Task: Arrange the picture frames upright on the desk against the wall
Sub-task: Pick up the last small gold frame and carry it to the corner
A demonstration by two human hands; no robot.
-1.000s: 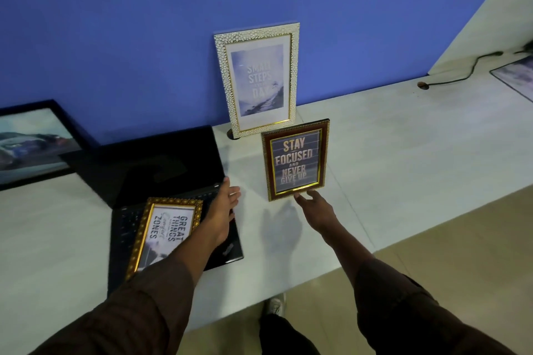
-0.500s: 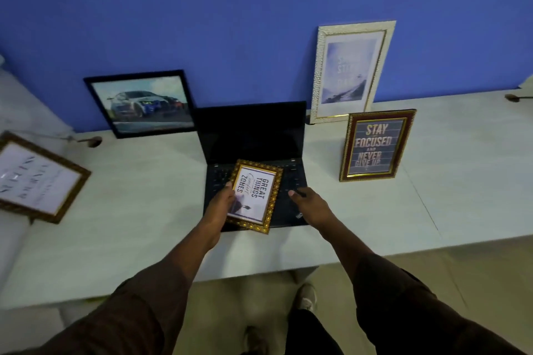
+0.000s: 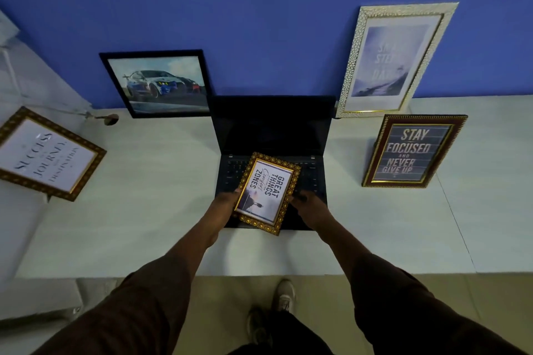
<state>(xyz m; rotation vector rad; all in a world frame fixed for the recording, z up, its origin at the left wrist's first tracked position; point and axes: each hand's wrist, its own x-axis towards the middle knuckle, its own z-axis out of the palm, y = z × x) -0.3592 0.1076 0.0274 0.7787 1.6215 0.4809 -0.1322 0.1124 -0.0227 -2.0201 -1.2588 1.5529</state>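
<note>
Left hand: my left hand (image 3: pixel 225 202) grips the left edge of the gold frame (image 3: pixel 266 192).
Right hand: my right hand (image 3: pixel 310 206) rests at its right edge, fingers curled; if it grips, I cannot tell.
Gold frame: ornate border, text "GREAT THINGS", lying tilted on the laptop (image 3: pixel 272 153) keyboard, near the front edge of the desk (image 3: pixel 150 210).
Around: brown "STAY FOCUSED" frame (image 3: pixel 413 151) upright to the right; white frame (image 3: pixel 394 59) and car picture (image 3: pixel 158 83) lean on the blue wall (image 3: pixel 259 8) at the back edge.
Left end: "SUCCESS" frame (image 3: pixel 47 153), tilted.

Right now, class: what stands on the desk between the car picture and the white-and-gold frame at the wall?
In the head view, the open black laptop stands between the car picture and the white-and-gold frame.
</note>
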